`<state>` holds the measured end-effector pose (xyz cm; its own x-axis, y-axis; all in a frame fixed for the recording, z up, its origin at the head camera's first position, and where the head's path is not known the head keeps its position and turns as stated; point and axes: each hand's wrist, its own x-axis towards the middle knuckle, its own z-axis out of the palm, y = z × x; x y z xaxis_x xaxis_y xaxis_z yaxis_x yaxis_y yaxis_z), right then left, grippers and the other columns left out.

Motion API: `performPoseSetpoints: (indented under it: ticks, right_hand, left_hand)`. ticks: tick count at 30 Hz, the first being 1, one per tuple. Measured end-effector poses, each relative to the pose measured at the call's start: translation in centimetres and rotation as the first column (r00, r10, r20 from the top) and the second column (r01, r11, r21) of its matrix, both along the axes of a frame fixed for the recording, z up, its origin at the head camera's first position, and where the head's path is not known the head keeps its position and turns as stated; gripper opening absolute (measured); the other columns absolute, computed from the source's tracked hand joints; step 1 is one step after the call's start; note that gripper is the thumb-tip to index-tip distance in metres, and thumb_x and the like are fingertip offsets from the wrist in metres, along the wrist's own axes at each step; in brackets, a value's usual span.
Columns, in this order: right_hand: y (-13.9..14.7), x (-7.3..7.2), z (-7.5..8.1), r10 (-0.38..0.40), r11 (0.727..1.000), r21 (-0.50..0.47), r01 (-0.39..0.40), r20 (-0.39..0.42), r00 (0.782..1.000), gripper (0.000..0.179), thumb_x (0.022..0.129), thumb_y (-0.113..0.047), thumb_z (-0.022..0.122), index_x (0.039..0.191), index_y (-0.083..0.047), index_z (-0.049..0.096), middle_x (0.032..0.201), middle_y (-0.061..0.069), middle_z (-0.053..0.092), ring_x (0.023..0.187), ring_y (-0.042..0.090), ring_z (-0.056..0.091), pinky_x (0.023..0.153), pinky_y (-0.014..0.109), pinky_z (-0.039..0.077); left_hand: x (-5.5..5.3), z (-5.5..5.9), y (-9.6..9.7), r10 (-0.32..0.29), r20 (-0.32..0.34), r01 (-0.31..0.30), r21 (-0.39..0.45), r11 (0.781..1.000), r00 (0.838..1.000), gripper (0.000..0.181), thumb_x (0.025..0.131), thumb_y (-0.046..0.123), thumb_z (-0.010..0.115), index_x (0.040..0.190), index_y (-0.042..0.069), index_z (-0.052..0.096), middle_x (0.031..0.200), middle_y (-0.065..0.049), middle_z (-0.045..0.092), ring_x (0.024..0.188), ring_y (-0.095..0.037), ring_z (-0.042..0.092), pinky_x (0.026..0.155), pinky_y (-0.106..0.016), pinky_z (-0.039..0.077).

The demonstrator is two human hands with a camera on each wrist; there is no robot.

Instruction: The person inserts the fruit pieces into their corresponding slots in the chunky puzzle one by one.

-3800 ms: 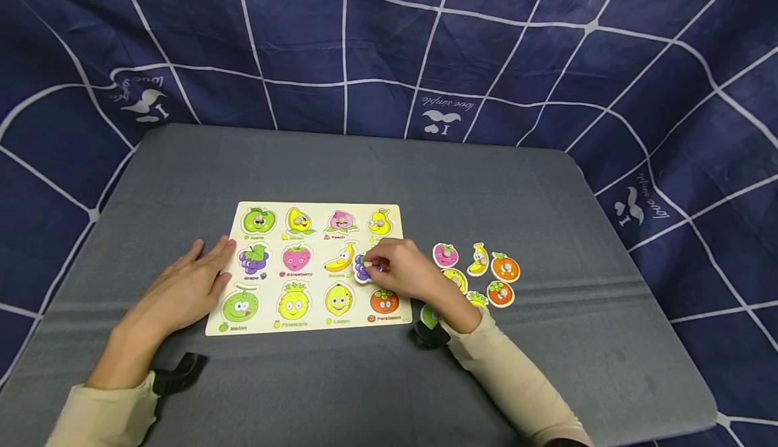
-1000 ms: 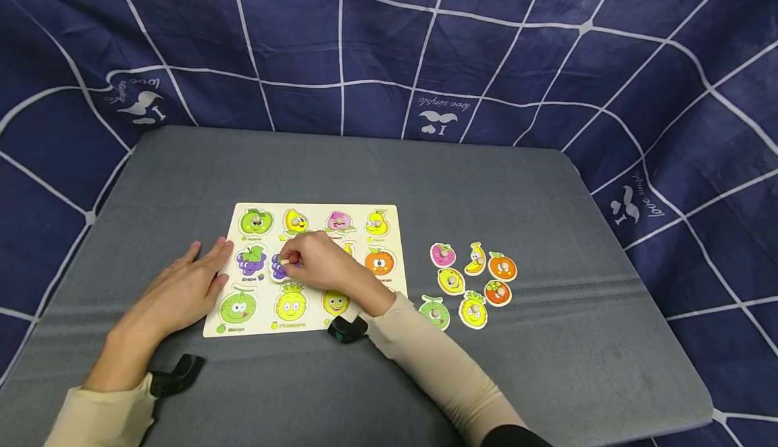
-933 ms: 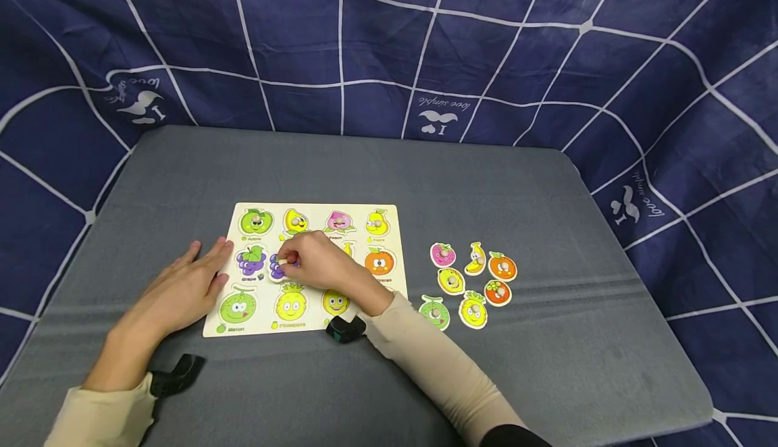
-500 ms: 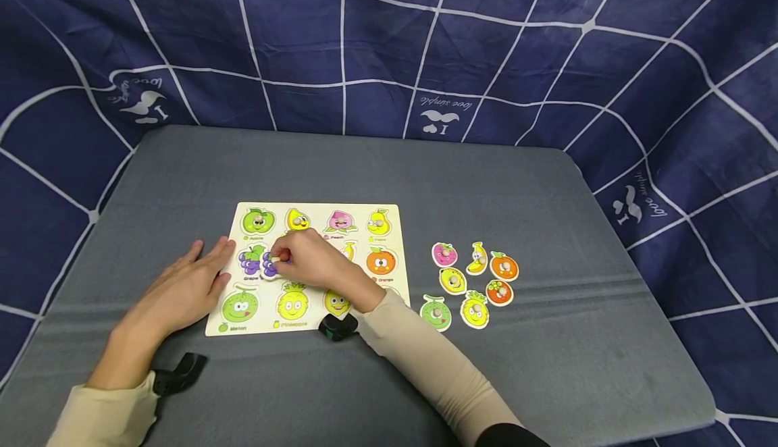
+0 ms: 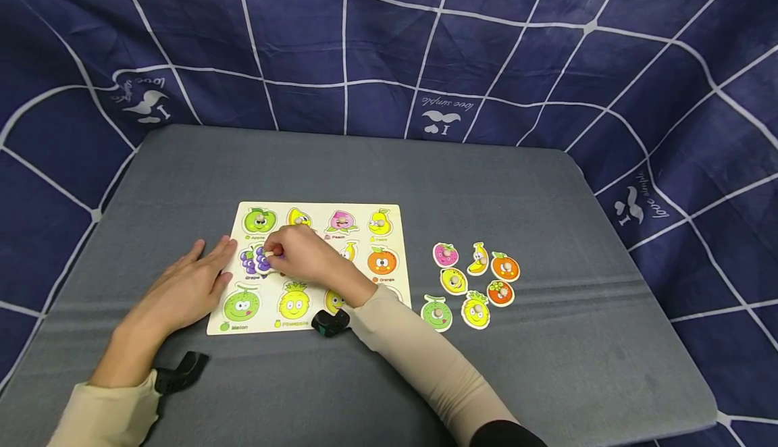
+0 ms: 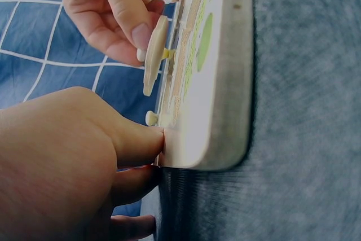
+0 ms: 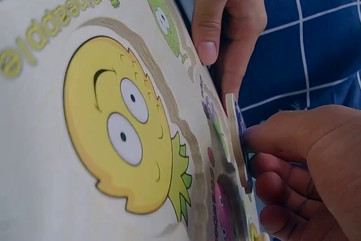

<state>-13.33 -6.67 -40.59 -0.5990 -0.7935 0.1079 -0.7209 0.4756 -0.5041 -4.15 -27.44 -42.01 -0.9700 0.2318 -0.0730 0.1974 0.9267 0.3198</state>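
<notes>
My right hand (image 5: 300, 252) pinches the small knob of a grape puzzle piece (image 5: 262, 260) above the pale wooden fruit puzzle board (image 5: 316, 323). The piece partly covers the printed grape slot at the board's left. In the left wrist view the grape piece (image 6: 155, 56) is seen edge-on, tilted and raised off the board. My left hand (image 5: 182, 288) lies with extended fingers at the board's left edge; its thumb (image 6: 141, 142) touches the corner in the left wrist view. Apple, lemon-like, peach and pear pieces with knobs sit in the board's top row.
Right of the board lie several loose knobbed pieces: strawberry (image 5: 446, 254), banana (image 5: 478, 258), orange (image 5: 505, 267), lemon (image 5: 453, 281), persimmon (image 5: 500, 293), pineapple (image 5: 475, 310) and melon (image 5: 436, 313). The grey table (image 5: 547, 366) is backed by a blue checked cloth (image 5: 389, 48).
My right hand has carried the grape piece leftward across the board, from beside the banana picture to over the grape slot. My left hand has stayed at the board's edge.
</notes>
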Motion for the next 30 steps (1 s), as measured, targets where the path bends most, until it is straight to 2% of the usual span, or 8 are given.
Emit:
performPoseSetpoints:
  ticks: [9, 17, 25, 30]
  right_hand:
    - [-1.0, -0.1, -0.3, 0.012, 1.000, 0.011, -0.011, -0.021, 1.000, 0.008, 0.088, -0.006, 0.066, 0.085, -0.011, 0.072, 0.066, -0.007, 0.051, 0.061, 0.002, 0.042, 0.055, 0.012, 0.030]
    - [-1.7, -0.2, -0.3, 0.019, 0.999, 0.046, -0.017, -0.033, 0.999, 0.010, 0.089, -0.007, 0.065, 0.083, -0.012, 0.071, 0.064, -0.007, 0.048, 0.061, 0.004, 0.040, 0.055, 0.014, 0.027]
    - [-2.4, -0.1, -0.4, 0.012, 0.995, 0.096, -0.007, -0.044, 0.999, 0.009, 0.090, -0.010, 0.066, 0.093, -0.011, 0.075, 0.074, -0.008, 0.058, 0.065, 0.003, 0.046, 0.058, 0.012, 0.034]
    - [-2.6, -0.1, -0.3, 0.013, 0.995, 0.103, -0.007, -0.052, 0.999, 0.008, 0.091, -0.011, 0.067, 0.093, -0.012, 0.074, 0.075, -0.008, 0.058, 0.067, 0.004, 0.048, 0.058, 0.012, 0.035]
  left_hand:
    - [0.1, -0.1, 0.0, -0.002, -0.018, 0.002, 0.007, 1.000, 1.000, 0.056, 0.097, 0.011, 0.056, 0.146, -0.009, 0.038, 0.148, -0.031, 0.037, 0.132, -0.064, 0.027, 0.100, -0.075, 0.025]
    - [0.1, -0.1, 0.0, 0.009, -0.008, -0.009, 0.003, 1.000, 1.000, 0.057, 0.097, 0.011, 0.056, 0.146, -0.010, 0.038, 0.149, -0.031, 0.036, 0.131, -0.064, 0.027, 0.100, -0.076, 0.025]
    - [0.1, 0.0, 0.0, 0.004, -0.012, -0.004, -0.005, 1.000, 1.000, 0.056, 0.097, 0.012, 0.056, 0.146, -0.009, 0.039, 0.148, -0.031, 0.037, 0.131, -0.065, 0.027, 0.099, -0.076, 0.026]
    - [0.1, 0.0, 0.0, 0.000, -0.009, 0.000, 0.003, 1.000, 1.000, 0.056, 0.097, 0.011, 0.056, 0.146, -0.009, 0.038, 0.148, -0.031, 0.037, 0.131, -0.064, 0.027, 0.099, -0.076, 0.026]
